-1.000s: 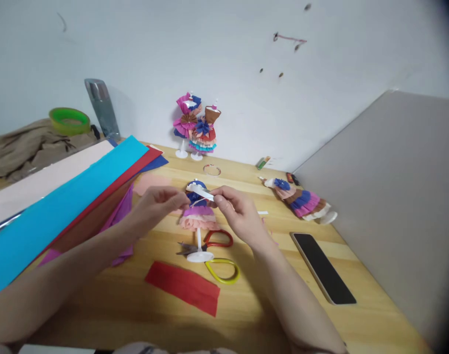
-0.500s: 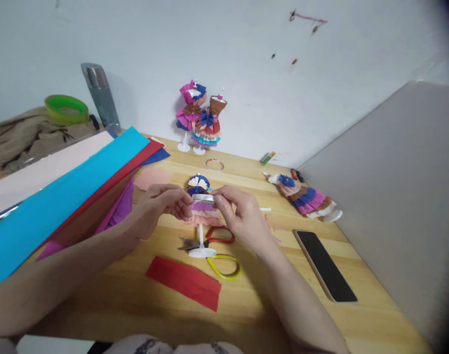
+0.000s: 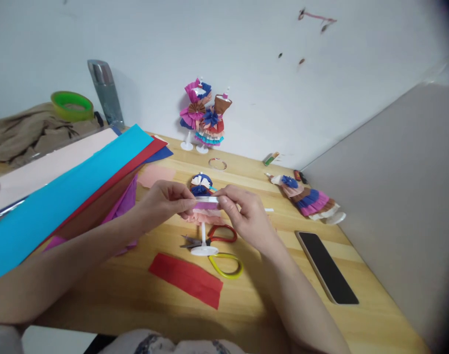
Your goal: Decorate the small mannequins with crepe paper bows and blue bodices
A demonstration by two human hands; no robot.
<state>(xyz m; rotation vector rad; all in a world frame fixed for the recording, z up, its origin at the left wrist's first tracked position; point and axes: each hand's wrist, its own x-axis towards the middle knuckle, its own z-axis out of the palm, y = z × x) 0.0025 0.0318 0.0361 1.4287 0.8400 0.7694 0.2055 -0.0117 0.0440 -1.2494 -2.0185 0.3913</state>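
Observation:
My left hand and my right hand pinch the two ends of a short white strip, stretched level between them. Right behind the strip stands a small dress form in a ruffled paper dress, blue and white on top with purple and pink ruffles below; the strip and fingers hide its middle. Its white round base rests by scissors with a red and a yellow handle. In front of them lies a red paper piece.
Coloured paper sheets spread at left, near a bottle and green tape roll. Two dressed forms stand by the wall; another lies at right, behind a phone. A bracelet lies behind the middle form.
My left fingers have closed on the left end of the strip, which now runs straight between both hands. The view has shifted slightly.

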